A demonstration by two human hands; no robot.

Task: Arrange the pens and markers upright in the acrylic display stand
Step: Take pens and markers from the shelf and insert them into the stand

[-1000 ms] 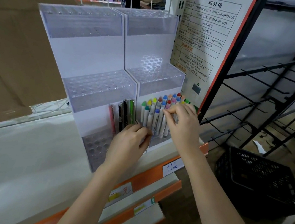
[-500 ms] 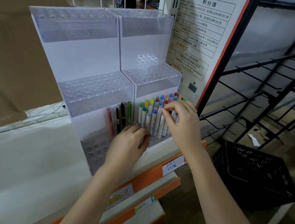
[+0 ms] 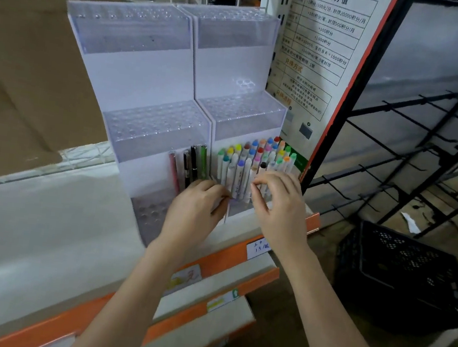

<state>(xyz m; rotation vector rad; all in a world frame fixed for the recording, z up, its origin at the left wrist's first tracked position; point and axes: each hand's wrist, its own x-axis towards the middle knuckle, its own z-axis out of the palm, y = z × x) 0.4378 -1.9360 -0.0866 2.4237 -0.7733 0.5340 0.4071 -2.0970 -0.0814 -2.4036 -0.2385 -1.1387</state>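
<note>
Two hands work at the lowest tier of the stand [image 3: 175,86], which sits on a shelf [image 3: 41,236]. The right hand [image 3: 281,208] has its fingers [image 3: 261,178] curled in a pinch among the markers [image 3: 255,159], apparently on one barrel; which one is hidden. The left hand [image 3: 197,212] is curled at the tier's front edge, and whether it holds anything I cannot tell. Four pens [image 3: 191,163] stand just left of the markers. The markers are packed tight, so a crooked push could tip neighbours or jam a barrel between holes, and a nudge might shift the light stand.
</note>
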